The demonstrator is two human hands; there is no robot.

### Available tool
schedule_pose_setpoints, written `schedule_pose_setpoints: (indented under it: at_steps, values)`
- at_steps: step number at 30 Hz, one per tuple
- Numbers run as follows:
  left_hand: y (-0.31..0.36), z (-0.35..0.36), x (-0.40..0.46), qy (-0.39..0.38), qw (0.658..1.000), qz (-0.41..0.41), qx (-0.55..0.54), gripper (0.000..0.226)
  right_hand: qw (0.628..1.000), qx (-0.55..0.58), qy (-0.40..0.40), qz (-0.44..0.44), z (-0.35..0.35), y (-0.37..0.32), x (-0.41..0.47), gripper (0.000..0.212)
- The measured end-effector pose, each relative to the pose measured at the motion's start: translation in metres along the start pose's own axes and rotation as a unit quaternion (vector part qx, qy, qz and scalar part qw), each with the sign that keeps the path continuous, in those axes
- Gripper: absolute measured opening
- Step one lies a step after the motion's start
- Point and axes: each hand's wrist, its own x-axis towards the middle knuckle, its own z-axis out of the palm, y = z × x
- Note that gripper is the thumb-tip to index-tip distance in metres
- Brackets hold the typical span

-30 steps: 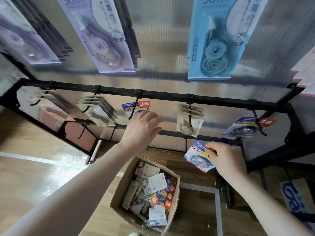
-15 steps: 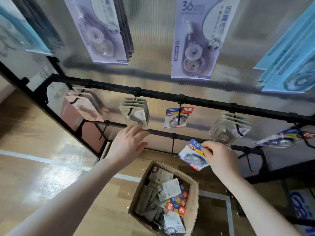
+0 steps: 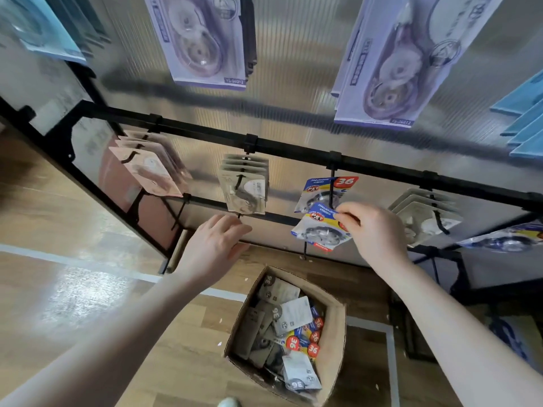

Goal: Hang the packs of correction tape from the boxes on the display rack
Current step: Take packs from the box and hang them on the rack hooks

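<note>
My right hand (image 3: 373,233) pinches the top corner of a blue correction tape pack (image 3: 318,230) and holds it at the tip of a black hook (image 3: 331,190). One matching blue pack with a red 36 label (image 3: 326,190) hangs further back on that hook. My left hand (image 3: 216,245) is open with relaxed fingers, just below a grey stack of packs (image 3: 245,186), holding nothing. An open cardboard box (image 3: 335,327) on the floor below holds several more packs.
The black display rack (image 3: 293,149) carries pink packs (image 3: 150,165) at left, grey packs (image 3: 423,215) at right and another blue pack (image 3: 505,239) at far right. Large purple packs (image 3: 202,39) hang on the upper row. The floor is wood.
My right hand has lifted the blue pack up to the hook that carries the matching pack. My left hand has stayed open near the lower bar. The view has shifted left.
</note>
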Motion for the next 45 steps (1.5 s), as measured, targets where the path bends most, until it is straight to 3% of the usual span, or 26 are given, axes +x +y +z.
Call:
schedule_pose_setpoints:
  at_steps: [11,15,20,23,45]
  values:
    - [0.003,0.008,0.002,-0.018,1.000,-0.009,-0.013,0.031,0.997,0.013,-0.046,-0.064,0.005,0.003,0.018,0.014]
    - [0.000,0.012,0.002,-0.012,1.000,-0.011,-0.008,0.025,0.997,0.025,-0.071,-0.032,0.007,0.005,0.024,0.019]
    - [-0.003,0.014,0.000,-0.033,0.999,-0.004,-0.006,0.038,0.992,0.052,-0.109,-0.026,0.008,0.011,0.034,0.018]
    - [-0.006,0.016,-0.003,-0.033,0.999,-0.007,-0.002,0.028,0.991,0.056,-0.119,-0.010,0.012,0.016,0.038,0.021]
    - [-0.002,0.009,-0.011,-0.018,1.000,0.002,0.000,0.040,0.997,-0.005,-0.042,0.057,0.012,0.021,0.026,0.031]
